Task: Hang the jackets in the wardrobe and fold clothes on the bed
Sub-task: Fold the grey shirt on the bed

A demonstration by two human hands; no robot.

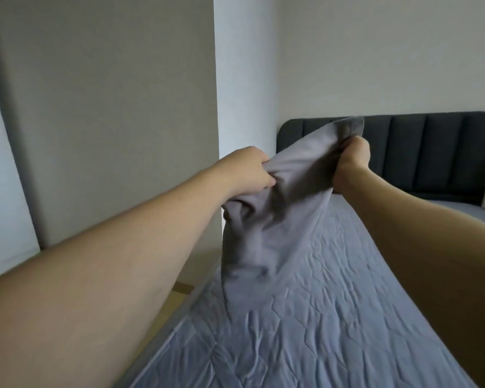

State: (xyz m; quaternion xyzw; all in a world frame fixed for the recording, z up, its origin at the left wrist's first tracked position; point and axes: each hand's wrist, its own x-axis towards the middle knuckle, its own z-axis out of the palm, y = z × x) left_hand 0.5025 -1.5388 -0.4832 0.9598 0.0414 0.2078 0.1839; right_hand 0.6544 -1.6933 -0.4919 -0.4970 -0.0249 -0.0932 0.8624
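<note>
From the head view, both arms reach forward over the bed [333, 317]. The left hand [249, 172] has its grip clamped on a bunched fold of a grey garment [266, 219], fingers curled into the cloth. The right hand [353, 161], a little higher and to the right of the left grip, is clamped on the garment's upper edge, where a darker band of cloth stands up just above the knuckles. Between the two grips the fabric is gathered and slack, not stretched flat. Below the grips the rest of the garment hangs down in loose folds, and its lower end seems to meet the quilted blue-grey cover, though the colours are too close to tell where one stops.

Beyond the right grip stands the dark padded headboard [431, 152]. To the left of the left grip rises a tall grey panel [109, 107], possibly the side of the wardrobe; no door, rail or hanger shows.

As to progress, I judge the folding of this piece has barely begun: it is held up and crumpled, with no crease made and nothing laid flat. No folded pile and no jackets appear in this view, so whether any hanging is done cannot be told. What is left, at the least, is spreading this garment out and folding it on the bed.
</note>
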